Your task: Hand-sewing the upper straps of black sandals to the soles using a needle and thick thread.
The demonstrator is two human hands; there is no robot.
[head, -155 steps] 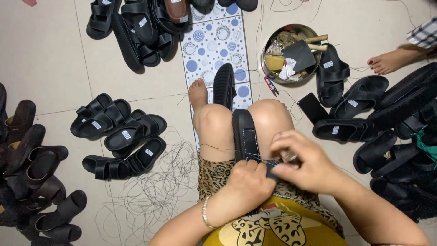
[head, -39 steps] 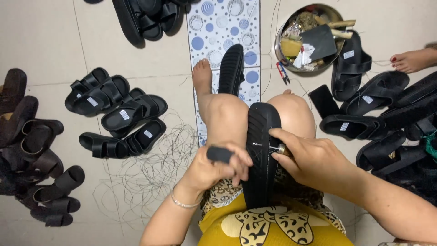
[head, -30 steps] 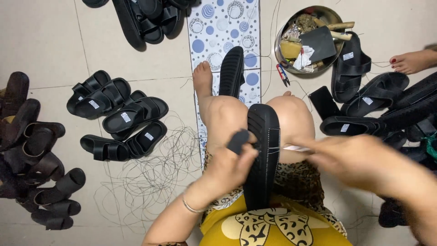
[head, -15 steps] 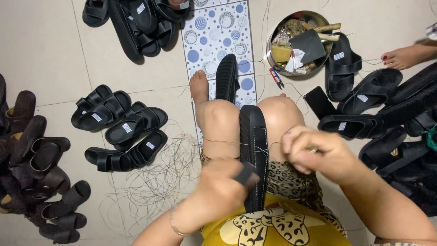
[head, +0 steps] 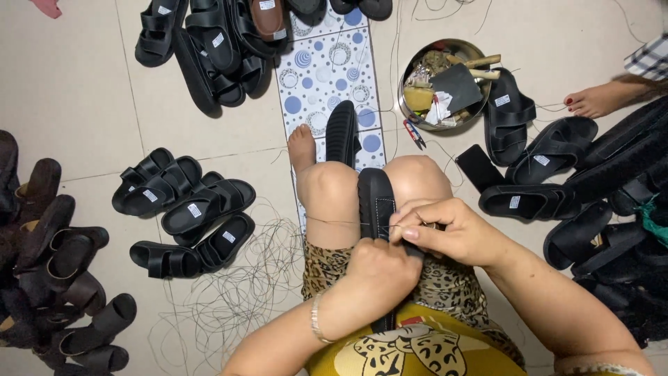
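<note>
A black sandal sole (head: 376,198) lies lengthwise between my knees, upside down, its toe pointing away from me. My left hand (head: 379,271) is closed around its near part and holds it against my lap. My right hand (head: 445,230) pinches a thin thread (head: 334,222) at the sole's right edge; the thread runs taut to the left across my knee. Whether a needle is in the fingers is too small to tell. A second black sandal (head: 342,132) lies on the dotted mat (head: 327,69) beside my bare foot (head: 301,147).
Black sandals lie in groups on the tiled floor: left (head: 184,209), top (head: 216,35), right (head: 550,167); brown ones (head: 49,257) far left. A round metal bowl (head: 445,83) holds tools and scraps, small snips (head: 415,134) beside it. Loose thread (head: 229,292) tangles left of my leg. Another person's foot (head: 591,101) is at right.
The sole was turned and shifted on my lap over the last seconds. My right hand swung out to the right pulling thread, then came back to the sole's edge.
</note>
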